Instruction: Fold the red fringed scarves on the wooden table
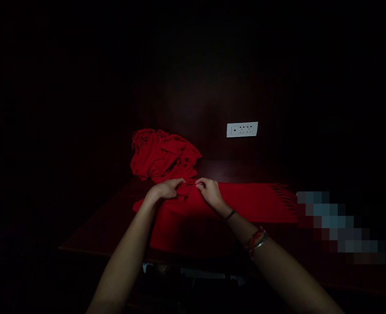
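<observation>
Red fringed cloth (245, 201) was pinched by the right hand (210, 191).
Whether the left hand's (167, 189) fingers were closed could not be told.

An indoor room, its exact kind hidden by darkness: a white, rectangular, plastic-looking socket panel (242, 129) sits on the dark reddish-brown wall (193, 98) at the far side, right of centre, beyond a dark reddish-brown, flat surface (111, 224)
</observation>
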`<state>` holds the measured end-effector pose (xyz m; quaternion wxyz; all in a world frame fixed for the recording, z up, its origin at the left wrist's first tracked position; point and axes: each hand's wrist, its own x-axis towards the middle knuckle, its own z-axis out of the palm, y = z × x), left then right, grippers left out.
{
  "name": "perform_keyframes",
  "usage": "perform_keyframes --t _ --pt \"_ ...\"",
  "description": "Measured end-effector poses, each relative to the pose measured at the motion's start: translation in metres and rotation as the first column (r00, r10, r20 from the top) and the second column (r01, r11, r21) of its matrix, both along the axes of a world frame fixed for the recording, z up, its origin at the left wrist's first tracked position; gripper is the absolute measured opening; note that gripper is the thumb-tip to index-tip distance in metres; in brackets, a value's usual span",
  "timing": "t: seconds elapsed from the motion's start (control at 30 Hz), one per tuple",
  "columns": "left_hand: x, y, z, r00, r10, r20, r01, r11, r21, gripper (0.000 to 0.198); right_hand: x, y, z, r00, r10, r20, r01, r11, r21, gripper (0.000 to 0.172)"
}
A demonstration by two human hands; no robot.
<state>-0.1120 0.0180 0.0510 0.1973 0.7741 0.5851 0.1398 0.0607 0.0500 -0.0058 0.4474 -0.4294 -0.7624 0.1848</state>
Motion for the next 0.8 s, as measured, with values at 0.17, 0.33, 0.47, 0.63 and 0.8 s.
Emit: perform_keyframes --t 0.17,0.33,0.47,0.63,0.8 --pt "0.017 0.016 -0.011 0.996 0.023 -0.089 -0.017 0.998 0.066 0.031 0.002 0.0 -0.001 1.0 0.007 0.016 -0.007 0.999 0.047 0.016" --pt "0.016 0.014 -0.01 0.99 -0.138 0.017 0.139 0.989 -0.043 0.016 0.004 0.0 0.002 1.0 -0.012 0.018 0.011 0.999 0.052 0.017" --pt "0.009 0.01 -0.007 0.944 -0.042 0.328 0.069 0.995 -0.071 0.046 0.005 0.0 0.003 1.0 -0.016 0.009 0.016 0.998 0.057 0.017" --pt "0.02 0.017 -0.014 0.967 -0.038 0.251 0.014 0.995 0.097 0.034 0.005 0.0 0.002 1.0 -0.018 -0.007 0.018 0.999 0.046 0.017" --pt "0.027 0.026 -0.024 0.994 0.007 0.111 -0.028 0.982 0.188 0.011 0.005 0.001 0.002 0.999 -0.031 -0.02 0.032 0.998 0.054 0.016"
